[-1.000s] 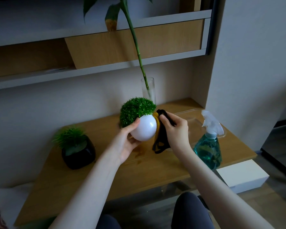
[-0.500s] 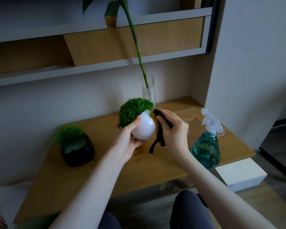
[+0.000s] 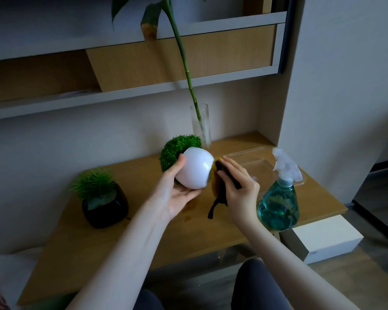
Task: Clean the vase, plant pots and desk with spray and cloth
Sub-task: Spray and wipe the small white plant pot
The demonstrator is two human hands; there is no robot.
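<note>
My left hand (image 3: 177, 193) holds a round white plant pot (image 3: 194, 170) above the wooden desk (image 3: 143, 238), tilted so its green grass ball points away to the upper left. My right hand (image 3: 238, 189) presses a black and yellow cloth (image 3: 217, 186) against the pot's right side; a black end of the cloth dangles below. A teal spray bottle (image 3: 278, 204) stands on the desk just right of my right hand. A black pot (image 3: 105, 206) with a spiky green plant sits at the left. A tall glass vase (image 3: 201, 124) with a bamboo stem stands at the back.
A clear plastic tray (image 3: 260, 162) lies on the desk behind the spray bottle. Shelves (image 3: 130, 95) run along the wall above. A wall panel closes off the right side. A white box (image 3: 327, 238) sits below the desk's right end. My knees show at the bottom.
The white pot has tipped further, its base now facing me and the grass pointing away. My right hand with the cloth has slid down the pot's right side.
</note>
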